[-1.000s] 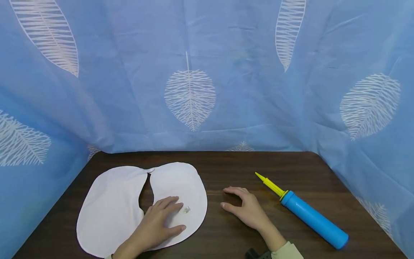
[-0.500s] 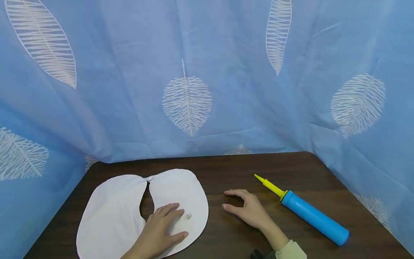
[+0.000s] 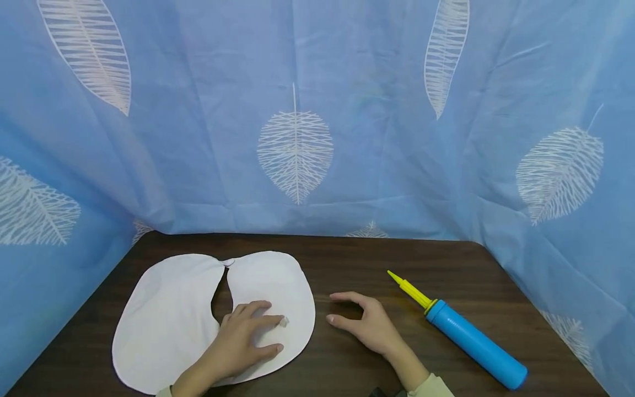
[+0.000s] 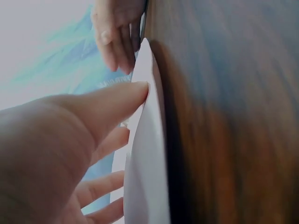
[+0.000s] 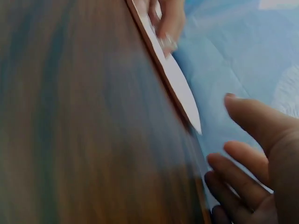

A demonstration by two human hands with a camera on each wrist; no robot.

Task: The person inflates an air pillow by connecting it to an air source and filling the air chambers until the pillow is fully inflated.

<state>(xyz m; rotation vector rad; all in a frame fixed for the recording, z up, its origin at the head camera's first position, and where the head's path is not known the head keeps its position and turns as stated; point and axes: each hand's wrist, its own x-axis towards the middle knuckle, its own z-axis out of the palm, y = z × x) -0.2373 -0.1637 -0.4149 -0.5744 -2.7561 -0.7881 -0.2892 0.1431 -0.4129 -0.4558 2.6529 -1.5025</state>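
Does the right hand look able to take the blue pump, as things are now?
Probably yes: the right hand holds nothing, the pump lies near, to its right, and the head view shows nothing between them.

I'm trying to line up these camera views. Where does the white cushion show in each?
Head: the cushion lies lower left, under the left hand.
Left wrist: the cushion is a strip near the middle, reaching the bottom edge.
Right wrist: the cushion is a slim strip, upper middle, slanting down rightward.
Shared landmark: the dark table.

cuffs (image 3: 430, 387) — pale khaki (left barely showing) | right-wrist device (image 3: 379, 393) — black | bare hands (image 3: 235, 339)
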